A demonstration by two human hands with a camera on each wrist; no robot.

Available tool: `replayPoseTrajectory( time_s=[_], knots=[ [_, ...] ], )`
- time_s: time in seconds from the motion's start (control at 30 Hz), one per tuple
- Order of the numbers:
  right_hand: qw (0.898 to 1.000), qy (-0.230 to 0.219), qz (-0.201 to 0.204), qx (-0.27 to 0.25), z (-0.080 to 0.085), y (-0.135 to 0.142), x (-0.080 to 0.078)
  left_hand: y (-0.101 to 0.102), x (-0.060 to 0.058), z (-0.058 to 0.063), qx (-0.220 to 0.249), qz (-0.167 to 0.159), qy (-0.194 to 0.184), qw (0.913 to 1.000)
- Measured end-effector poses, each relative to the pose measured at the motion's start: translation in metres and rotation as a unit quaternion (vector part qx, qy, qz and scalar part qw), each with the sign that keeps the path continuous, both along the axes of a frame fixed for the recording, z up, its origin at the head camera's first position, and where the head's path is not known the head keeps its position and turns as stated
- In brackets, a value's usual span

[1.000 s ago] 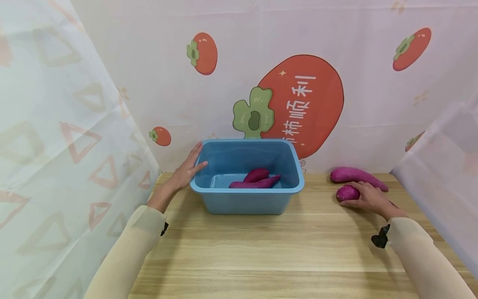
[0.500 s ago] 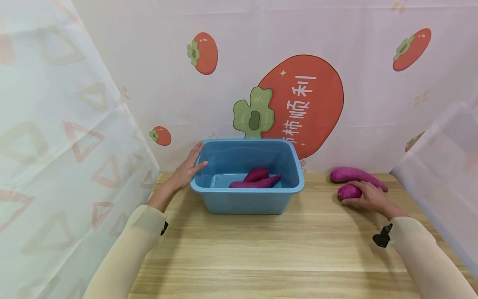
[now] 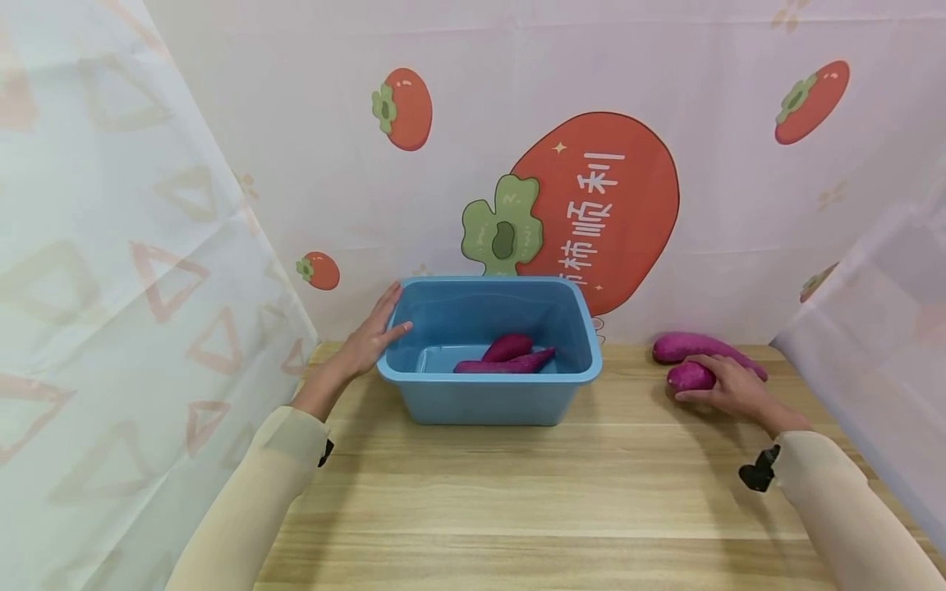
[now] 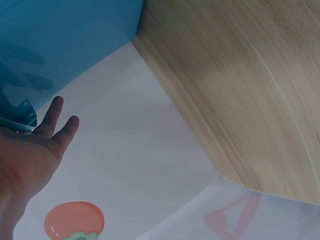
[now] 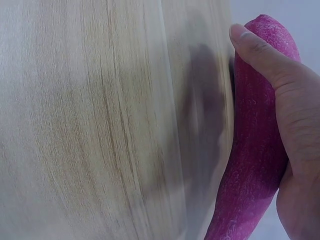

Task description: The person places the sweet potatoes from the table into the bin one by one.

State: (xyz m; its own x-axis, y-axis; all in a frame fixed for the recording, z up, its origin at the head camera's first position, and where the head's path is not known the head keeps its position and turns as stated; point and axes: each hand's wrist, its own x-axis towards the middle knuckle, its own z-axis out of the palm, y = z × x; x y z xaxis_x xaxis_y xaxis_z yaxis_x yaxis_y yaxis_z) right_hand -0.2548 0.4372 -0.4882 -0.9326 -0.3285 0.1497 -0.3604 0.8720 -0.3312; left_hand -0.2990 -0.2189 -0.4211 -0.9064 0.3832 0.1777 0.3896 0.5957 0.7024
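My right hand (image 3: 727, 390) grips a purple sweet potato (image 3: 691, 377) low over the table at the right. In the right wrist view the thumb lies along the long sweet potato (image 5: 255, 135), whose lower end runs out of the frame. Just behind that hand lies another long, curved sweet potato (image 3: 691, 345). My left hand (image 3: 364, 343) rests on the left rim of a blue plastic basin (image 3: 484, 402), fingers straight and thumb spread over the inside. Two fingers of the left hand (image 4: 30, 160) stick out beside the basin wall (image 4: 95, 35) in the left wrist view.
Inside the basin lie two more sweet potatoes (image 3: 510, 361), one partly over the other. The wooden table (image 3: 517, 501) ends at a printed backdrop (image 3: 244, 98) behind, with cloth sides at left and right (image 3: 887, 328).
The right hand and the sweet potato in it have shifted very slightly to the right. The left hand, the basin and its contents keep their places.
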Motion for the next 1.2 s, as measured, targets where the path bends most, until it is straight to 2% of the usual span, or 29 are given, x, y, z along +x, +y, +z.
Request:
replayPoseTrajectory(
  time_s=[0.17, 0.43, 0.77, 0.93, 1.2],
  knots=[
    [1.000, 0.017, 0.005, -0.001, 0.007, -0.004, 0.000, 0.001, 0.001, 0.001, 0.000, 0.001, -0.001, 1.0000],
    [0.999, 0.036, -0.010, -0.003, 0.016, -0.008, -0.001, 0.000, 0.001, 0.001, -0.002, 0.001, 0.002, 1.0000],
    [0.997, 0.066, 0.022, -0.027, 0.026, -0.013, -0.006, -0.001, 0.001, 0.001, -0.003, 0.004, -0.001, 1.0000],
    [0.997, 0.065, 0.033, -0.032, 0.033, -0.015, -0.008, 0.000, 0.002, 0.001, 0.002, 0.003, 0.000, 1.0000],
    [0.997, 0.068, 0.022, -0.017, 0.038, -0.019, -0.008, 0.000, 0.002, 0.002, 0.004, -0.001, -0.003, 1.0000]
  ],
)
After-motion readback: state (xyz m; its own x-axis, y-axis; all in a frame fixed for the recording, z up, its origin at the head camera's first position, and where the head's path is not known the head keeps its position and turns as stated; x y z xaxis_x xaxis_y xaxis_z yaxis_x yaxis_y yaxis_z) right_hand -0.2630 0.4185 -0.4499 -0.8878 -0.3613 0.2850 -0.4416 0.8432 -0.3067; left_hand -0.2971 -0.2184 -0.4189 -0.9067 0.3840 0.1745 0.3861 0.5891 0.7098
